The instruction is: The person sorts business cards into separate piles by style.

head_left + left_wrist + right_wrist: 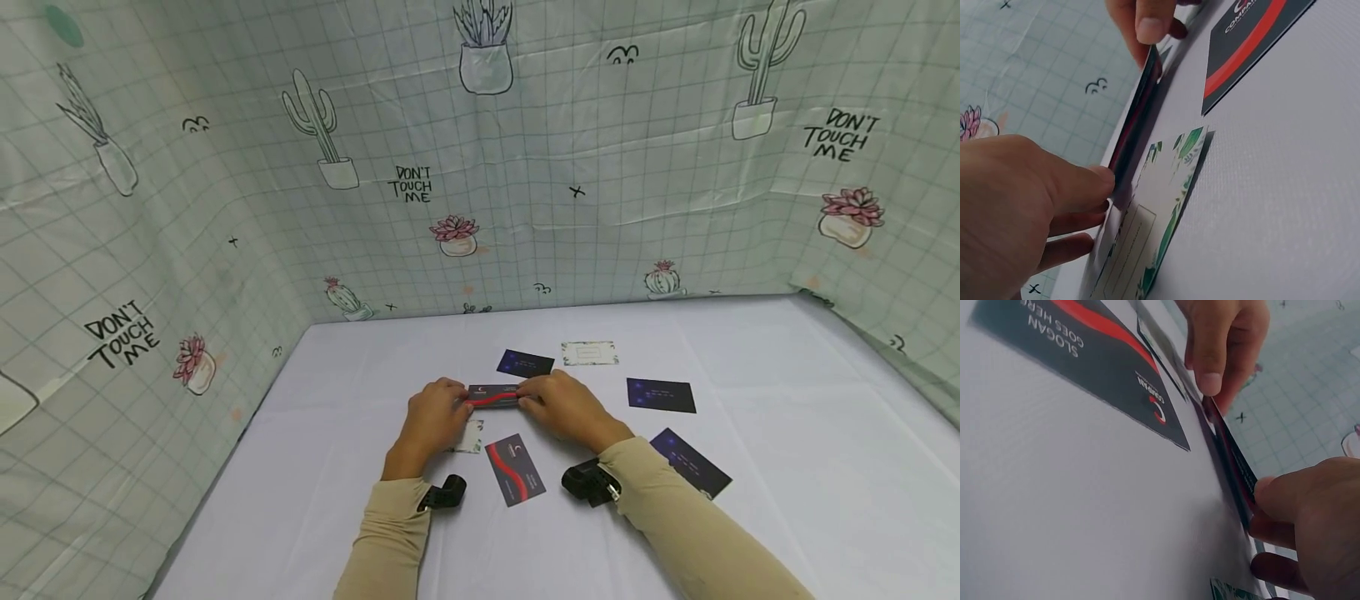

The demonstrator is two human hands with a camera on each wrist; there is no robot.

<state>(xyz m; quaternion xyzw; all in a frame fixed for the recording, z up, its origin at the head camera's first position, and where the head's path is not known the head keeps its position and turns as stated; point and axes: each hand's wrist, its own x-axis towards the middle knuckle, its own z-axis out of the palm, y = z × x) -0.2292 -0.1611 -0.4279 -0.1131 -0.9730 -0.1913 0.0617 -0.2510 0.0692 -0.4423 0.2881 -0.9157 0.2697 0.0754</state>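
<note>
A dark business card with a red stripe (492, 396) is held lengthwise between both hands. My left hand (431, 419) pinches its left end between thumb and fingers. At the opposite end, my right hand (564, 407) pinches it the same way. Both wrist views show the held card (1132, 125) nearly edge-on, tilted up close over the table. Beside the left hand lies a white card with green leaf edging (1154, 206), partly hidden by that hand in the head view. Another red-striped dark card (515, 470) lies flat between the forearms.
Beyond the hands lie a dark blue card (525, 362) and a white floral-edged card (589, 353). To the right are two more dark blue cards, one farther back (661, 395) and one (690, 461) partly behind the right sleeve. A printed cloth (525, 150) walls the white table (300, 467).
</note>
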